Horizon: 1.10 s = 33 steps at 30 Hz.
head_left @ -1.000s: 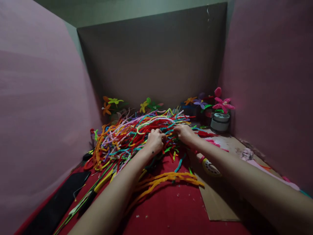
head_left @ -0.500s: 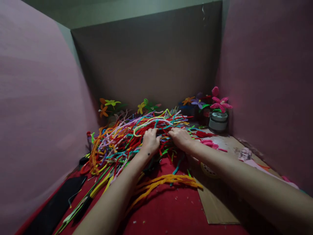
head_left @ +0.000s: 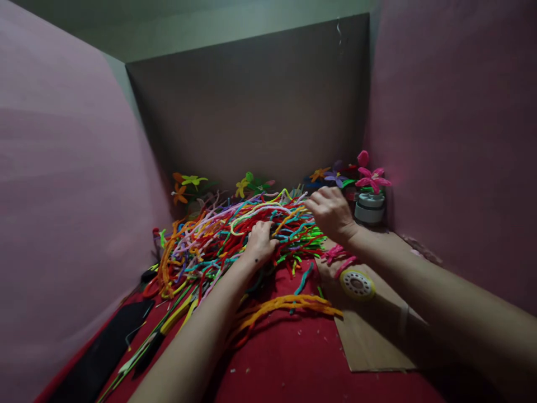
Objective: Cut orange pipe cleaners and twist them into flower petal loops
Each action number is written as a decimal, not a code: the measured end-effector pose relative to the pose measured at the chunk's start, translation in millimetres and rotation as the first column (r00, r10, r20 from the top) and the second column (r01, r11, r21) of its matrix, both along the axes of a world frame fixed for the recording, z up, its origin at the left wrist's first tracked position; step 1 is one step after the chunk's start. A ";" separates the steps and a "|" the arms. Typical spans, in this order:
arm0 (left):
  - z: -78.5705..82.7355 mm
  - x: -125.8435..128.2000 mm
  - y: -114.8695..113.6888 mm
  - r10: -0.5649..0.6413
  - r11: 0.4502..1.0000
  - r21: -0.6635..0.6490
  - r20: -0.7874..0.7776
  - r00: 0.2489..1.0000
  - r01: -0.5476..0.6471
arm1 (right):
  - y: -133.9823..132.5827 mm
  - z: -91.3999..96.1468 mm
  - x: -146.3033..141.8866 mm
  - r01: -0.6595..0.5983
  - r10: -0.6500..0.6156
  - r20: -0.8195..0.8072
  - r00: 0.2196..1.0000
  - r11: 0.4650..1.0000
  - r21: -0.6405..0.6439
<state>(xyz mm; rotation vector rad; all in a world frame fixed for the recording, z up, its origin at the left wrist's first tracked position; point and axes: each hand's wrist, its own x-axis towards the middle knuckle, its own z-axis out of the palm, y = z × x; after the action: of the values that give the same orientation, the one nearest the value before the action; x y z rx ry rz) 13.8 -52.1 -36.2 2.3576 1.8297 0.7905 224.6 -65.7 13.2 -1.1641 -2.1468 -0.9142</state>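
A large tangled heap of many-coloured pipe cleaners (head_left: 226,235) lies in front of me. My left hand (head_left: 260,243) rests in the middle of it, fingers curled down over the strands; its fingertips are partly hidden among them. Above the heap's right end, my right hand (head_left: 330,212) is closed, with an orange pipe cleaner (head_left: 288,220) running from its fingertips back toward my left hand. A separate bunch of orange pipe cleaners (head_left: 289,304) lies nearer to me on the red cloth (head_left: 293,352).
Pipe-cleaner flowers stand along the back, among them a pink flower (head_left: 373,179) in a white pot (head_left: 369,208). At right, a round yellow-rimmed disc (head_left: 357,284) lies on cardboard (head_left: 373,347). A black flat object (head_left: 104,347) is at left. Pink walls (head_left: 62,168) flank the space.
My right hand has lifted and moved right, away from my left hand, drawing out an orange strand. The pink pieces and the disc on the cardboard show more. My left hand stays in the heap.
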 end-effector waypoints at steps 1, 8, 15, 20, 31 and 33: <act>-0.6 -1.4 1.0 -0.014 1.000 -0.007 0.018 1.000 0.014 | -2.5 10.3 6.5 0.065 -0.064 -0.072 0.995 0.998 0.020; 15.4 -15.6 0.3 -0.124 0.989 -0.058 0.199 0.972 0.138 | -44.2 52.3 37.8 -0.103 0.127 -0.764 0.632 0.992 0.080; 82.2 -72.8 -33.1 -0.054 0.979 -0.142 0.508 0.860 0.145 | -94.4 -30.2 -15.1 -0.623 0.143 -0.817 0.559 0.722 -0.300; 97.5 -117.7 -49.5 0.068 0.990 -0.141 0.648 0.759 0.031 | -87.3 -68.2 -38.3 -0.575 0.271 -0.535 0.800 0.602 -0.555; 39.5 -15.4 -40.3 -0.383 0.912 0.120 -0.098 0.919 0.393 | 53.5 -36.0 3.6 0.182 -0.452 -0.292 0.843 0.750 -0.636; 28.0 3.8 -29.8 -0.403 0.895 0.098 -0.244 0.882 0.436 | 63.6 -42.7 0.6 0.227 -0.465 -0.246 0.850 0.746 -0.626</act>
<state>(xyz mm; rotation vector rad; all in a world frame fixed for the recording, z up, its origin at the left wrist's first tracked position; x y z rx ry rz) 17.6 -82.0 -8.2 2.8918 1.2616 0.6533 225.2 -2.2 -29.5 -1.9249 -1.9351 -0.0961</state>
